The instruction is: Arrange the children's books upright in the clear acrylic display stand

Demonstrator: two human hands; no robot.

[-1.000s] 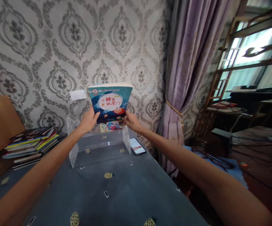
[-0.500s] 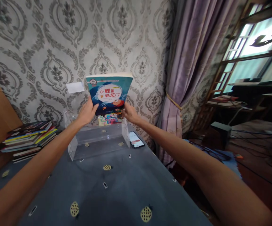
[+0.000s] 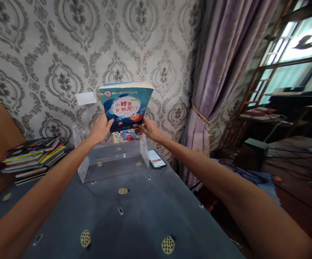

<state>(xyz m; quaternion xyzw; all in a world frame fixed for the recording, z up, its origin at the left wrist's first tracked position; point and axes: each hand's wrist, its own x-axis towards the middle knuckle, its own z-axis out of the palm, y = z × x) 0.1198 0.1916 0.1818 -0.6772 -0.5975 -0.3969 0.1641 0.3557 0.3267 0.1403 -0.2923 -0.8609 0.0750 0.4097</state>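
Observation:
A blue picture book (image 3: 126,108) with red Chinese lettering is held up at its lower sides, its cover facing me and its top leaning back. My left hand (image 3: 101,127) grips the left edge, thumb on the front cover. On the right edge my right hand (image 3: 149,128) is closed, its fingertips partly hidden. Below and behind stands a clear acrylic stepped rack (image 3: 112,169) on the table. A colourful book (image 3: 127,135) shows under the held one at the rack's back. A light blue edge peeks out behind the held book's top.
A stack of books (image 3: 34,158) lies on the left by a wooden panel (image 3: 0,133). A phone (image 3: 156,159) rests right of the rack on the dark tablecloth (image 3: 145,219). Patterned wallpaper rises behind; a purple curtain (image 3: 199,144) hangs on the right, cables beyond it.
The held book's top has tipped slightly, and a light blue edge now shows behind it. Both hands keep their hold in nearly the same place.

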